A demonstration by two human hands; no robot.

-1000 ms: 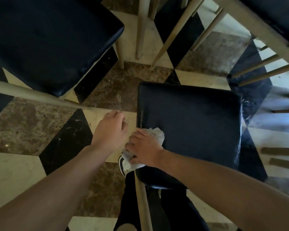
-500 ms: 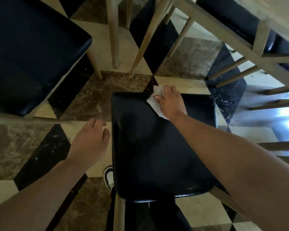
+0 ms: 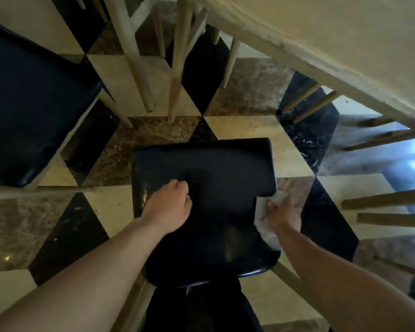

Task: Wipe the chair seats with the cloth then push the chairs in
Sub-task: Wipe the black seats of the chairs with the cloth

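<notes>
A black padded chair seat [image 3: 225,168] on pale wooden legs fills the centre of the view, right below me. My right hand [image 3: 284,213] presses a crumpled white cloth [image 3: 265,226] against the seat's right edge, fingers closed over it. My left hand [image 3: 169,207] rests over the left part of the seat with its fingers curled and nothing in it. A second black chair seat [image 3: 34,104] stands at the upper left, apart from both hands.
A pale table edge [image 3: 321,51] runs diagonally across the upper right, with wooden chair rungs [image 3: 388,200] and legs [image 3: 134,68] under it. The floor [image 3: 244,97] is patterned in black, cream and brown marble tiles. My dark trousers [image 3: 201,310] show below the seat.
My right hand has swept the cloth from the seat's far edge to its right edge. My left hand has moved from beside the seat onto its left part.
</notes>
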